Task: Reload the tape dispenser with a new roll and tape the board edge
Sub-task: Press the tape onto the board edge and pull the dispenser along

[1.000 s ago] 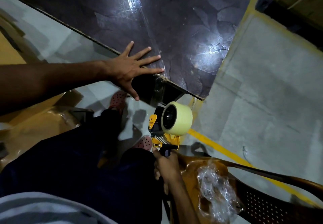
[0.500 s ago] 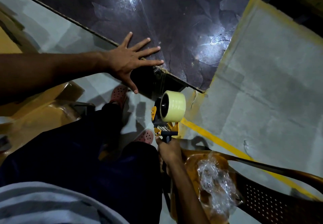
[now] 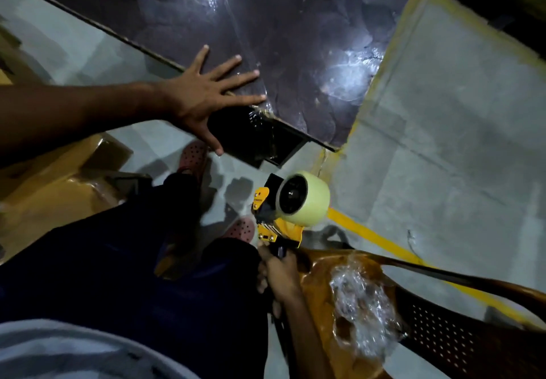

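Since the earlier frame the tape dispenser [image 3: 273, 225] had dropped away from the board's near edge and swung a little to the right, so that floor showed between its roll and the board [image 3: 295, 39]. The right hand [image 3: 279, 272] was closed in a fist around the dispenser's dark handle, holding the tool upright with the pale yellow roll of tape [image 3: 304, 203] on top, its open core turned toward the camera. The yellow frame and tab sat just below and left of the roll.

The left hand [image 3: 204, 99] lay flat with all fingers spread wide, gripping nothing. Its palm and fingertips pressed on the dark glossy board at the near edge, and the thumb pointed down over a strip of clear shiny tape folded across that edge. The board lay well above the grey floor [image 3: 443, 142], which carried a yellow painted line.

A brown plastic chair [image 3: 443, 334] stood at the right, with a wad of crumpled clear film [image 3: 363, 310] on its seat. Dark trousers and two red perforated shoes showed below.
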A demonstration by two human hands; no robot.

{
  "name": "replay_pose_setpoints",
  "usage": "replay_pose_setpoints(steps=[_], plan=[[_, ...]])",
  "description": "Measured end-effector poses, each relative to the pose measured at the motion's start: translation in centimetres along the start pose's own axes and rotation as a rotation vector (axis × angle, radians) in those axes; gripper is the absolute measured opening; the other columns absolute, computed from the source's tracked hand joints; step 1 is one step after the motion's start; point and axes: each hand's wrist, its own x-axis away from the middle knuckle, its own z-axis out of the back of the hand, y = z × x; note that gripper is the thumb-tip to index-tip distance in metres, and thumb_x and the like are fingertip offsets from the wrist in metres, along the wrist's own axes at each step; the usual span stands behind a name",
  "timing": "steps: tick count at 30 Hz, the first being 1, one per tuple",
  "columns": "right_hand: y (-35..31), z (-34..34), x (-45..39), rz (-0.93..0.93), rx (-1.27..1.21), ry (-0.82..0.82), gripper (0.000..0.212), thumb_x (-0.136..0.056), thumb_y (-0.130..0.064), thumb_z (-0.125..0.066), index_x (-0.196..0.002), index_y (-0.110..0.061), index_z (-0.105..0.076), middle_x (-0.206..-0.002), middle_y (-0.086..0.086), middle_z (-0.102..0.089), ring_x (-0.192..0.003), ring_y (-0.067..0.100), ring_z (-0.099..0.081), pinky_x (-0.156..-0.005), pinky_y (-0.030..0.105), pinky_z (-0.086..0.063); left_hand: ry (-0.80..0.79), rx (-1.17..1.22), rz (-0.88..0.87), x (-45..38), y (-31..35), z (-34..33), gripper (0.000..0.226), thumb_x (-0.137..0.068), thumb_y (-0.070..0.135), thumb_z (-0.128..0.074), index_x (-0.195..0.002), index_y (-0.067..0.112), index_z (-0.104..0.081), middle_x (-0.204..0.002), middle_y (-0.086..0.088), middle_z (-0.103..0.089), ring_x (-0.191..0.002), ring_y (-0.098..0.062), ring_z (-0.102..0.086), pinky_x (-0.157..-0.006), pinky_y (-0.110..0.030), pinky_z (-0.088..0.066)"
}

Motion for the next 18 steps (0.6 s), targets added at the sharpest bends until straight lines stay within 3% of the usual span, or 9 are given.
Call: replay_pose_setpoints(steps=[4, 10, 15, 18], plan=[[-2.6, 0.0, 2.9, 0.015, -0.264, -0.163, 0.051, -0.096, -0.030, -0.073, -0.059, -0.015, -0.041, -0.046, 0.004, -0.034, -0.030, 0.016, -0.035, -0.040, 0.023, -0.031, 0.038, -0.011, 0.020, -0.2, 0.2, -0.2, 0.138, -0.059, 0.104, -0.055, -0.165, 0.049, 0.014, -0.179, 0.001, 0.018, -0.164, -0.041, 0.013, -0.116, -0.085, -0.001], [-7.4, 1.5, 6.4, 0.056, -0.545, -0.449, 0.043, -0.091, -0.032, -0.078, -0.072, -0.012, -0.044, -0.049, 0.003, -0.030, -0.030, 0.012, -0.034, -0.036, 0.021, -0.029, 0.059, 0.035, 0.020, -0.6, -0.7, -0.7, 0.129, -0.066, 0.105, -0.045, -0.167, 0.047, 0.010, -0.180, 0.003, 0.010, -0.165, -0.038, 0.009, -0.116, -0.086, -0.003], [-13.9, 2.0, 5.8, 0.166, -0.628, -0.693, 0.044, -0.081, -0.038, -0.089, -0.079, -0.008, -0.058, -0.050, 0.003, -0.038, -0.031, 0.011, -0.039, -0.039, 0.027, -0.023, 0.200, 0.123, 0.044, -1.2, -1.8, -0.4, 0.111, -0.076, 0.100, -0.035, -0.169, 0.046, -0.005, -0.180, 0.006, -0.013, -0.165, -0.031, -0.017, -0.118, -0.079, -0.017], [-18.6, 1.3, 2.8, 0.252, -0.665, -0.761, 0.047, -0.080, -0.045, -0.088, -0.087, -0.008, -0.060, -0.054, 0.004, -0.047, -0.032, 0.010, -0.043, -0.037, 0.023, -0.033, 0.275, 0.164, 0.098, -2.1, -3.7, 0.2, 0.102, -0.081, 0.099, -0.028, -0.167, 0.050, -0.002, -0.178, 0.007, -0.023, -0.161, -0.032, -0.030, -0.119, -0.071, -0.025]])
